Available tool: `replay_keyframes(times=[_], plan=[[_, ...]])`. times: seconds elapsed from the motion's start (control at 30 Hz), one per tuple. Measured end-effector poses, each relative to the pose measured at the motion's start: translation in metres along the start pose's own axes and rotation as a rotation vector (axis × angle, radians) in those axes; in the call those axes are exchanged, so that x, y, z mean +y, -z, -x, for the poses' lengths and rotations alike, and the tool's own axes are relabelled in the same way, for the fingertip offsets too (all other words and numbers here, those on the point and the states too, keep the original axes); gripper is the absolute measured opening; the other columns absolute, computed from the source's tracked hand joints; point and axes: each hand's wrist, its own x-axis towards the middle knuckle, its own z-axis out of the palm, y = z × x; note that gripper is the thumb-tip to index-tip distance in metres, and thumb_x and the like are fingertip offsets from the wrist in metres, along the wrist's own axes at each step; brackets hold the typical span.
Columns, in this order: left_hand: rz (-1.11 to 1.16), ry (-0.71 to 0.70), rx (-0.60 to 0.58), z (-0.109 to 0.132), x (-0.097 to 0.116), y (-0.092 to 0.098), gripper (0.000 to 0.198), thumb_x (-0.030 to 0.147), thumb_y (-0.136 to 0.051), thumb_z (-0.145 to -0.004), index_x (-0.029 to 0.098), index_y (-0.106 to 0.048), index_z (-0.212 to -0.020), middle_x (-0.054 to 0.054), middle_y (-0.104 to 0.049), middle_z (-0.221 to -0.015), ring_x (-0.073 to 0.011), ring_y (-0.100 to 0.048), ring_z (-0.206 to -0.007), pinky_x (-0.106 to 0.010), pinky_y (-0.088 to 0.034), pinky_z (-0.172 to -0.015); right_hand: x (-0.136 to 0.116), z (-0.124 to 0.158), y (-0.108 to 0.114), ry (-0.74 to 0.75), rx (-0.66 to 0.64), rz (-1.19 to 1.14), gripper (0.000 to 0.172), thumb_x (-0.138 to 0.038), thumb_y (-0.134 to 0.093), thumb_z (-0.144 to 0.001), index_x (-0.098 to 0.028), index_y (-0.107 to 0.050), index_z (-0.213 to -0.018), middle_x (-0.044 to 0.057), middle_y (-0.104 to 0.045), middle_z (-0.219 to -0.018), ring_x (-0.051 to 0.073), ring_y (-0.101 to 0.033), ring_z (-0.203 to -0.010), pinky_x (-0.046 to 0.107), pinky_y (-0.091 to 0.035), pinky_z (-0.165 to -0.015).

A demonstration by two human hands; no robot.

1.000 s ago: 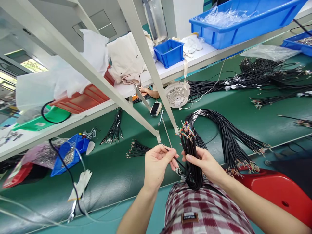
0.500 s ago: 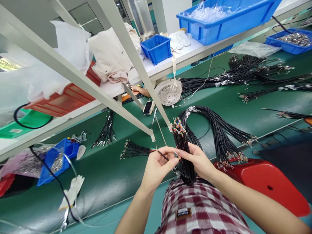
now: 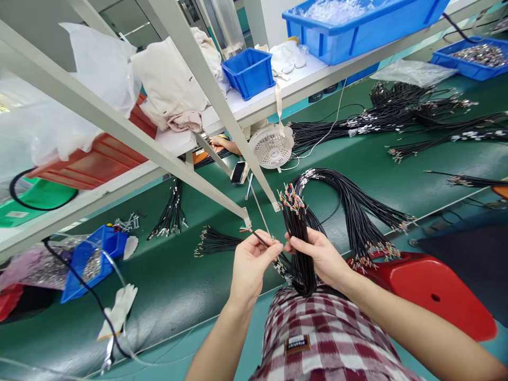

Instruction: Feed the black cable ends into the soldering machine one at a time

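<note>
My left hand (image 3: pixel 252 264) pinches a single black cable (image 3: pixel 260 238) whose stripped end, with thin coloured wires, points up and left. A thick bundle of black cables (image 3: pixel 299 233) stands upright in my right hand (image 3: pixel 321 254), its red, white, green and orange wire ends fanned at the top. The bundle bends near my checked apron (image 3: pixel 317 328). Only a small gap separates my two hands. Behind the left hand, another cable bunch (image 3: pixel 216 241) lies on the green table (image 3: pixel 170 275). A larger looped bunch (image 3: pixel 349 190) curves to the right of the bundle.
A red stool (image 3: pixel 432 296) stands at right. Slanted white shelf posts (image 3: pixel 222 111) come down ahead, near a fan (image 3: pixel 272 145) and a phone (image 3: pixel 238 172). At left lie a blue bin (image 3: pixel 89 264), a glove (image 3: pixel 119 309) and a wrench (image 3: pixel 107 355). Another person's hand (image 3: pixel 222 143) shows behind the posts.
My hands, touching at the fingertips before, are now slightly apart. The single cable in my left hand has risen a little, its coloured end now showing further up and left.
</note>
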Motion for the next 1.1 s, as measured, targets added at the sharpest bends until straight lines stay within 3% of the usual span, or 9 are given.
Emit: replay_keyframes(times=[0.13,0.23,0.3,0.43,0.77,0.9,1.1], plan=[[0.111,-0.002,-0.038,-0.002,0.005,-0.002,0.020,0.021,-0.071,-0.077,0.016,-0.054,-0.069,0.002,-0.053,-0.073,-0.0091,-0.055,-0.068,-0.022,-0.043,-0.065,-0.001,-0.001,0.002,0.006,-0.033,0.018,0.022,-0.035,-0.075,-0.076,-0.016,-0.064,-0.083,-0.001,-0.063,-0.069,0.011,-0.057,-0.064,0.023,-0.041,-0.062],[0.140,0.011,-0.053,-0.005,0.009,-0.007,0.013,0.024,-0.068,-0.081,0.018,-0.057,-0.082,0.005,-0.051,-0.070,-0.0037,-0.047,-0.049,-0.019,-0.036,-0.050,0.000,-0.001,0.004,-0.025,-0.094,-0.008,0.022,-0.034,-0.071,-0.081,-0.016,-0.060,-0.077,-0.002,-0.061,-0.063,0.010,-0.057,-0.059,0.022,-0.040,-0.060],[0.101,-0.007,-0.022,-0.008,0.010,-0.011,0.019,0.024,-0.070,-0.079,0.019,-0.060,-0.093,0.004,-0.054,-0.076,0.0003,-0.040,-0.040,-0.017,-0.027,-0.041,0.001,0.000,0.003,-0.058,-0.165,-0.011,0.021,-0.034,-0.070,-0.082,-0.016,-0.060,-0.077,-0.001,-0.063,-0.063,0.010,-0.058,-0.058,0.023,-0.041,-0.061],[0.085,-0.036,0.046,-0.012,0.008,-0.015,0.017,0.025,-0.074,-0.075,0.016,-0.063,-0.084,0.001,-0.060,-0.082,0.0028,-0.038,-0.034,-0.016,-0.023,-0.035,0.001,0.001,0.000,-0.079,-0.256,-0.008,0.022,-0.035,-0.071,-0.081,-0.015,-0.064,-0.084,0.002,-0.067,-0.067,0.012,-0.062,-0.060,0.025,-0.044,-0.063],[0.170,-0.015,0.083,-0.010,0.009,-0.010,0.024,0.025,-0.079,-0.067,0.015,-0.058,-0.069,0.001,-0.063,-0.073,-0.0021,-0.046,-0.035,-0.017,-0.032,-0.035,-0.001,0.005,-0.004,0.021,-0.109,0.077,0.028,-0.035,-0.080,-0.070,-0.017,-0.069,-0.089,-0.001,-0.064,-0.073,0.011,-0.058,-0.065,0.025,-0.047,-0.065],[0.179,0.013,0.107,-0.009,0.010,-0.009,0.030,0.026,-0.080,-0.066,0.015,-0.052,-0.066,0.003,-0.061,-0.068,-0.0021,-0.044,-0.036,-0.017,-0.030,-0.036,-0.001,0.004,-0.007,0.029,-0.063,0.111,0.026,-0.029,-0.084,-0.064,-0.019,-0.069,-0.083,-0.002,-0.064,-0.072,0.012,-0.057,-0.067,0.026,-0.048,-0.068],[0.171,0.016,0.078,-0.009,0.010,-0.006,0.025,0.024,-0.076,-0.072,0.014,-0.053,-0.068,0.002,-0.061,-0.070,-0.0003,-0.040,-0.038,-0.018,-0.023,-0.040,0.001,0.002,-0.006,0.001,-0.056,0.042,0.023,-0.030,-0.082,-0.067,-0.019,-0.071,-0.084,-0.001,-0.067,-0.078,0.013,-0.059,-0.070,0.026,-0.047,-0.070]])
